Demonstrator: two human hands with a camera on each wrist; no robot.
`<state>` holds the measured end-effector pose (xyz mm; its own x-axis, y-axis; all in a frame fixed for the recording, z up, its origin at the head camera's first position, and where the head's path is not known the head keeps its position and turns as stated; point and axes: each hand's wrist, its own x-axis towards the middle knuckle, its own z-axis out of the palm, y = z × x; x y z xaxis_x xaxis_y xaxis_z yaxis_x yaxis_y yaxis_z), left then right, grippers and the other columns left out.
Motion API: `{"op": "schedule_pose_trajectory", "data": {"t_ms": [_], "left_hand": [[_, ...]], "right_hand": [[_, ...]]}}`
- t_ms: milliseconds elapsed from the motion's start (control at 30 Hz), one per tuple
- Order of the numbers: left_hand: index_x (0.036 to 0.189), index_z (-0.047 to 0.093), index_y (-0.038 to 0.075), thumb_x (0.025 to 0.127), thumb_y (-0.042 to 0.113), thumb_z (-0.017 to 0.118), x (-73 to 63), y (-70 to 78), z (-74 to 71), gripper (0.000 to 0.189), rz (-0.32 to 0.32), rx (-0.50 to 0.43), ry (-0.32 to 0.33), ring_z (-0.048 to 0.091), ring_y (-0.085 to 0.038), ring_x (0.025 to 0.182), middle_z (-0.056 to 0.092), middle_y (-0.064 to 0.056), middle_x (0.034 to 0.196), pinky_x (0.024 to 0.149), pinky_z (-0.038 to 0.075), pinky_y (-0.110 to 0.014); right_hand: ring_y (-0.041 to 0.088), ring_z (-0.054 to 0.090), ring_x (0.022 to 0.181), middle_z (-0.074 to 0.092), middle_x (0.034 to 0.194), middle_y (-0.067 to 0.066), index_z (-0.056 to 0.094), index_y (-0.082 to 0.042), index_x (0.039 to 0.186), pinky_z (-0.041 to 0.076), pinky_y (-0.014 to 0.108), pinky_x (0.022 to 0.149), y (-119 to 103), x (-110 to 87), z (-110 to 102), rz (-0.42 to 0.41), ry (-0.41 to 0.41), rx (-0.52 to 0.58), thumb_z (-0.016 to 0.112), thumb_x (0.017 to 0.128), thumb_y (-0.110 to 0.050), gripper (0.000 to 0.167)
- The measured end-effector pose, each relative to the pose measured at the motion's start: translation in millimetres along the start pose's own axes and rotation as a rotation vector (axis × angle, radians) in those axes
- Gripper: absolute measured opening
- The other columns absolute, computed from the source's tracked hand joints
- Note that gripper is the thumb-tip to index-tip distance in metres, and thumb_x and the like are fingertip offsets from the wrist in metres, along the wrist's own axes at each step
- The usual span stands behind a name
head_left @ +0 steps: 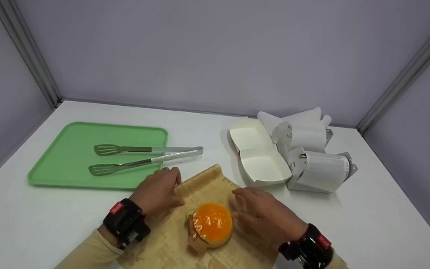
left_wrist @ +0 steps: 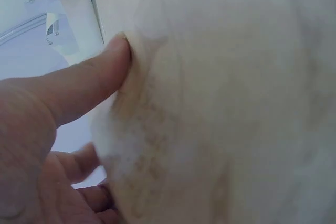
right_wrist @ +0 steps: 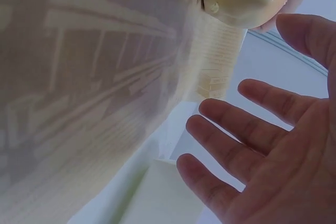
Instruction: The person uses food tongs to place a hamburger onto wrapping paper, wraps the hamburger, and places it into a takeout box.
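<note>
Head view: a burger with a round, glossy orange bun, pale-specked, a white zigzag and brown filling at its left edge, sits on printed brown paper (head_left: 162,250). Left hand (head_left: 159,192) pinches the paper's edge; right hand (head_left: 269,213), fingers extended, is beside the bun (head_left: 217,222). Beyond lie tongs (head_left: 136,149), a green tray (head_left: 69,160) and an open white box (head_left: 265,164).

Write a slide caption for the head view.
Hands flank a burger on brown paper; tongs lie partly on a green tray.
</note>
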<state>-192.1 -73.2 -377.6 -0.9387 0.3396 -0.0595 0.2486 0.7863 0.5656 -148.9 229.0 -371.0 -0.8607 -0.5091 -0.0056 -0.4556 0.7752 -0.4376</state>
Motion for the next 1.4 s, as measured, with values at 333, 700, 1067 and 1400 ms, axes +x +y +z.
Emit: {"op": "schedule_pose_trajectory", "data": {"t_ms": [333, 700, 1067, 1400], "left_hand": [[0.126, 0.060, 0.006, 0.082, 0.000, 0.074, -2.1, 2.5, 0.2, 0.047, 0.066, -0.066, 0.015, 0.056, -0.016, 0.078, 0.060, -0.001, 0.083, 0.072, 0.050, -0.034], [0.104, 0.079, 0.021, 0.095, 0.016, 0.070, -2.0, 1.9, 4.2, 0.014, 0.202, 0.012, 0.132, 0.059, -0.006, 0.083, 0.066, 0.008, 0.091, 0.076, 0.053, -0.027], [0.108, 0.077, 0.019, 0.097, 0.015, 0.066, -4.7, 0.7, 3.0, 0.016, 0.264, -0.053, 0.131, 0.065, -0.009, 0.090, 0.073, 0.004, 0.097, 0.084, 0.056, -0.031], [0.104, 0.077, 0.020, 0.097, 0.020, 0.067, -6.5, 7.6, 1.7, 0.012, 0.314, -0.045, 0.202, 0.065, -0.005, 0.087, 0.073, 0.008, 0.095, 0.079, 0.056, -0.027]], "right_hand": [[0.033, 0.055, 0.134, 0.056, 0.146, 0.013, 0.052, -0.012, 0.143, 0.046, 0.052, 0.111, 6.5, 7.1, -0.6, 0.031, 0.006, 0.025, 0.062, 0.100, -0.040, 0.053], [0.018, 0.060, 0.109, 0.056, 0.142, 0.006, 0.055, -0.016, 0.117, 0.054, 0.037, 0.088, 8.5, 10.7, 2.9, 0.098, 0.069, 0.080, 0.063, 0.100, -0.028, 0.023], [0.040, 0.048, 0.138, 0.052, 0.148, 0.020, 0.063, -0.001, 0.127, 0.042, 0.056, 0.113, 15.9, 11.7, 3.1, -0.070, 0.169, 0.010, 0.058, 0.101, -0.010, 0.028], [0.032, 0.053, 0.134, 0.059, 0.140, 0.010, 0.065, -0.001, 0.130, 0.043, 0.053, 0.113, 11.1, 6.4, -1.0, -0.135, 0.223, 0.134, 0.056, 0.102, -0.008, 0.029]]}}
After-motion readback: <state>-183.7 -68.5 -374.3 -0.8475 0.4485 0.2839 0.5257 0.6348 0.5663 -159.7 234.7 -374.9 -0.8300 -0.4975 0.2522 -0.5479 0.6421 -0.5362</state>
